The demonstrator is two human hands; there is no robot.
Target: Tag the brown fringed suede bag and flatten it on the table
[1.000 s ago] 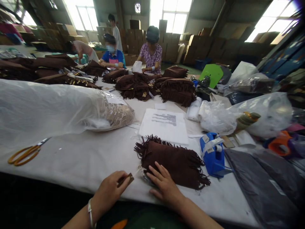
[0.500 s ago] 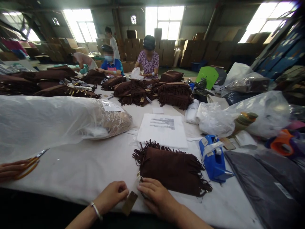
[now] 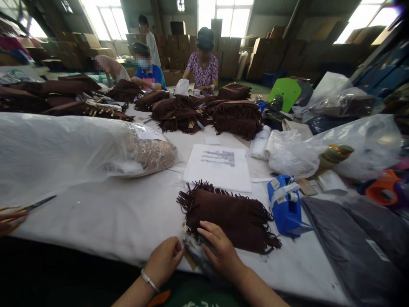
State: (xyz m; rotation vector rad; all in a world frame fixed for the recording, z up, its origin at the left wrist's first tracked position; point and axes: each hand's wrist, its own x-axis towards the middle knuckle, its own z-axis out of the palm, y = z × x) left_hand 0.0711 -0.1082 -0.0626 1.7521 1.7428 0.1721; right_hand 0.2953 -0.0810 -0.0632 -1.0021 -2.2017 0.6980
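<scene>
1. Both hands meet at the near edge of the counter [image 3: 105, 221], right at the near-left corner of a brown fringed suede pouch [image 3: 228, 215].
2. The left hand [image 3: 164, 261] is curled tight, its fingertips pinching something small at that corner. It looks like a tag or its string, but the hand hides most of it, so I cannot tell for sure.
3. The right hand [image 3: 220, 249] lies on the pouch's near edge, fingers bent and pressing down on a bit of clear plastic wrap, pinning the pouch flat so the corner stays put for the other hand.
4. The pouch lies flat, fringe spilling to the right and along the far edge, just in front of a printed paper sheet [image 3: 219, 166].
5. Just right of the pouch sits a blue tape dispenser [image 3: 285, 204], close enough to reach.
6. Beyond it to the right, dark grey poly bags [image 3: 351, 247] lie spread out.
7. On the left, a big clear plastic bag [image 3: 64, 149] holds pale lacy goods.
8. At the far left edge, another person's hand [image 3: 8, 217] holds scissors [image 3: 32, 205].
9. Far down the counter, heaps of brown fringed pouches [image 3: 236, 117] wait, with co-workers [image 3: 204, 68] busy behind them.
</scene>
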